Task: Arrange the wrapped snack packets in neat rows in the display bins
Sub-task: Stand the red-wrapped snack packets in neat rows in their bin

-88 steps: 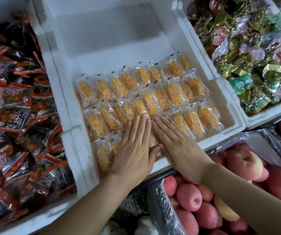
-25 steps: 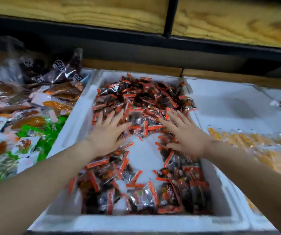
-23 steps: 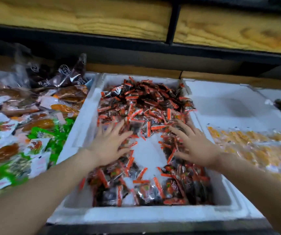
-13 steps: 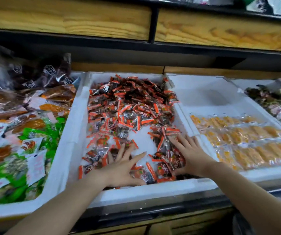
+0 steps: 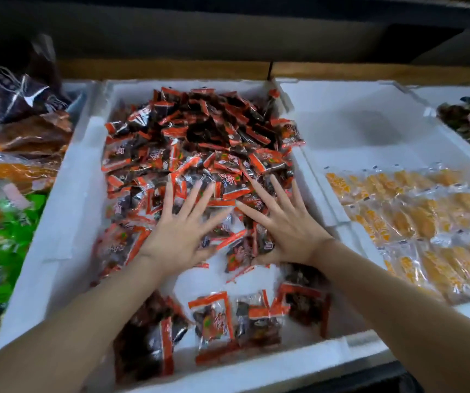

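both hands, left hand [image 5: 179, 234] and right hand [image 5: 287, 231], lay flat with fingers spread, gripping nothing, on the red packets [image 5: 199, 154] heaped beyond the fingertips in the foam bin [image 5: 66, 222]. sweeping them level with even palm pressure would likely serve best.

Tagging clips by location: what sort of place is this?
Probably a shop's loose-snack display: white foam bins side by side, one heaped with red snack packets, the next holding yellow packets in rows. The left hand and right hand lie flat on the red heap.
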`<state>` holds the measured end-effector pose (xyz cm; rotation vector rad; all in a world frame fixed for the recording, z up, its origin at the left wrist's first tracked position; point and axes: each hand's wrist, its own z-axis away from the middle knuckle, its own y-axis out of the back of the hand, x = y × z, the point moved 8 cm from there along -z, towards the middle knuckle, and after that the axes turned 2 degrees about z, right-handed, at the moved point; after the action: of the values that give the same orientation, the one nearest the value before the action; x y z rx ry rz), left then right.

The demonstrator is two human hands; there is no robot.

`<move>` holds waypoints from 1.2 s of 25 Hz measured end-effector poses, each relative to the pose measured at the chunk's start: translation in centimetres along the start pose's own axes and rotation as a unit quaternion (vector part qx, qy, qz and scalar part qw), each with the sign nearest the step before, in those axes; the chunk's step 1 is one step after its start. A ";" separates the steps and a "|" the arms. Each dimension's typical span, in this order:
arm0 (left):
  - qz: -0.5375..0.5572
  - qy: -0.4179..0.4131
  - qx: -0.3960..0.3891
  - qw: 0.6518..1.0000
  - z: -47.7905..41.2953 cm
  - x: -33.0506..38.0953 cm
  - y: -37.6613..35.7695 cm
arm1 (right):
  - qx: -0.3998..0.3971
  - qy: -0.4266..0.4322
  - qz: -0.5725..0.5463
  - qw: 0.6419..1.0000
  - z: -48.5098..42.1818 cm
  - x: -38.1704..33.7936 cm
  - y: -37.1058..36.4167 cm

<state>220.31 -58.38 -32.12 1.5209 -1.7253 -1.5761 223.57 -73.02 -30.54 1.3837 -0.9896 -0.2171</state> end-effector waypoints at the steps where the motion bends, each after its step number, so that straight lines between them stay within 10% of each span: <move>1: -0.018 0.006 0.007 1.000 -1.0 -0.8 -0.4 | 0.019 0.006 0.010 1.000 -1.3 0.1 0.1; 20: -0.013 0.170 -0.015 0.985 -10.1 -12.9 -4.7 | -0.003 -0.087 -0.078 0.993 -18.1 7.4 -1.2; 30: 0.023 0.181 -0.153 0.971 -11.6 -13.4 -4.9 | -0.089 -0.087 -0.130 0.984 -18.2 7.3 -0.7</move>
<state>236.80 -51.65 -27.51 1.4861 -1.2456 -1.3626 240.76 -65.04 -25.57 1.3420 -0.9057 -0.6157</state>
